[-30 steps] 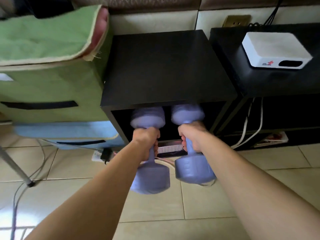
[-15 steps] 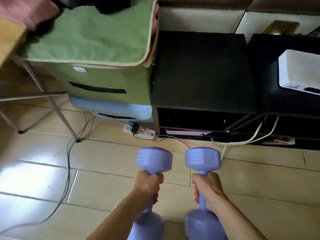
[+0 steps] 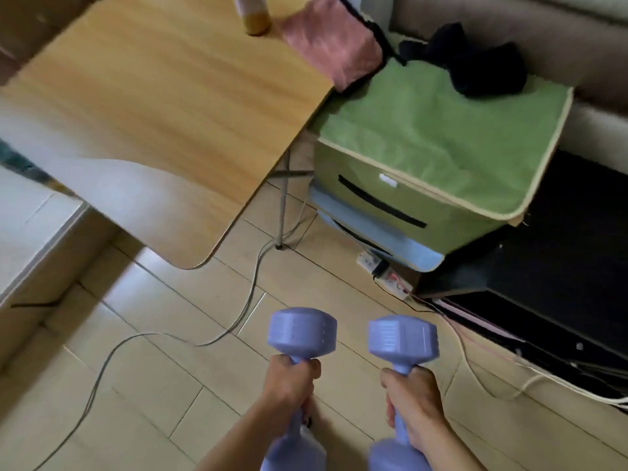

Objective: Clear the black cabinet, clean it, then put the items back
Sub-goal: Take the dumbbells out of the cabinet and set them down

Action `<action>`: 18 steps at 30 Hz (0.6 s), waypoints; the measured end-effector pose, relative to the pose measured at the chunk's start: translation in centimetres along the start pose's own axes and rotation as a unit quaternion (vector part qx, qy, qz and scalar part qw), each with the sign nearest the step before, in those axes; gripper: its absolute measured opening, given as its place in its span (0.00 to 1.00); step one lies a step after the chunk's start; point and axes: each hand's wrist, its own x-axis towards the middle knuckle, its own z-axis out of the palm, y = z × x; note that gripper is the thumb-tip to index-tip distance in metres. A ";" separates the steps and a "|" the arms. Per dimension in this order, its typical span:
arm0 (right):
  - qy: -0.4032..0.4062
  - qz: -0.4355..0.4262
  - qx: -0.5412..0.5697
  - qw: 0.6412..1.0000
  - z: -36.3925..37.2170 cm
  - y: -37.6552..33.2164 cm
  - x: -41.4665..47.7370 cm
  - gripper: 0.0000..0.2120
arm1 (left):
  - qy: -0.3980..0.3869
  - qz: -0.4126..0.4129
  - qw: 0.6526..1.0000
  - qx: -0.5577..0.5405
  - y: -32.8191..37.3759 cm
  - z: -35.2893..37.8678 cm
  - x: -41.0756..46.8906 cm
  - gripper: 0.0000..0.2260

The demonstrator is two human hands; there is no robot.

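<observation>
I hold two purple dumbbells over the tiled floor. My left hand point(image 3: 293, 385) grips the handle of the left dumbbell point(image 3: 301, 334). My right hand point(image 3: 413, 399) grips the handle of the right dumbbell point(image 3: 402, 345). Both stand roughly upright, their lower heads at the frame's bottom edge. The black cabinet point(image 3: 560, 253) sits at the right, well away from both hands, with its open front facing the floor area.
A wooden table point(image 3: 153, 113) fills the upper left, a bottle point(image 3: 253, 11) and pink cloth point(image 3: 333, 39) at its far edge. Green and blue fabric boxes point(image 3: 441, 147) stand beside the cabinet. A power strip point(image 3: 384, 271) and cables point(image 3: 251, 294) lie on the floor.
Both hands pulled the dumbbells out of the cabinet and back over the floor. My view swung left, so the cabinet moved to the right edge and the table came into view.
</observation>
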 end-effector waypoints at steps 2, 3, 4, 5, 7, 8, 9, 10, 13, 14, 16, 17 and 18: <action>-0.007 -0.008 -0.023 1.000 1.9 -2.0 -0.2 0.03 | 0.009 -0.003 1.000 -0.016 0.7 -2.2 0.9 0.08; -0.010 -0.011 -0.026 1.000 2.8 -2.9 -0.2 0.03 | 0.017 -0.003 1.000 -0.019 1.0 -3.2 1.4 0.08; -0.013 -0.012 -0.027 0.999 3.6 -3.6 -0.2 0.03 | 0.023 -0.005 1.000 -0.021 1.2 -4.2 1.9 0.08; -0.016 -0.014 -0.029 0.999 4.4 -4.1 -0.1 0.03 | 0.027 -0.008 0.999 -0.022 1.3 -5.0 2.4 0.08; -0.018 -0.015 -0.030 0.999 5.7 -5.4 0.3 0.03 | 0.033 -0.014 0.999 -0.019 1.6 -6.3 3.7 0.08; -0.019 -0.013 -0.032 0.999 6.3 -5.9 0.6 0.03 | 0.037 -0.019 0.999 -0.015 1.7 -6.7 4.4 0.08; -0.020 -0.011 -0.031 0.999 6.9 -6.4 1.1 0.02 | 0.039 -0.021 0.999 -0.007 2.1 -6.8 4.8 0.07; -0.020 -0.002 -0.027 0.999 7.5 -6.9 1.8 0.02 | 0.046 -0.027 0.999 0.003 2.5 -6.7 5.1 0.06; -0.021 0.013 -0.018 1.000 10.0 -8.8 4.2 0.05 | 0.054 -0.018 0.997 0.060 4.4 -6.2 6.7 0.06; -0.028 0.017 -0.004 0.999 11.0 -9.8 5.5 0.05 | 0.045 -0.007 0.996 0.077 5.1 -5.8 8.2 0.06; -0.026 -0.001 0.024 0.999 13.3 -10.8 9.1 0.03 | 0.033 0.003 0.997 0.076 5.2 -4.5 12.5 0.04; -0.025 -0.016 0.017 0.999 14.5 -10.9 10.9 0.03 | 0.031 0.004 0.997 0.068 4.9 -3.7 14.8 0.05; -0.024 -0.037 0.016 0.999 15.5 -11.2 13.0 0.05 | 0.024 0.013 0.998 0.061 4.9 -3.1 17.5 0.07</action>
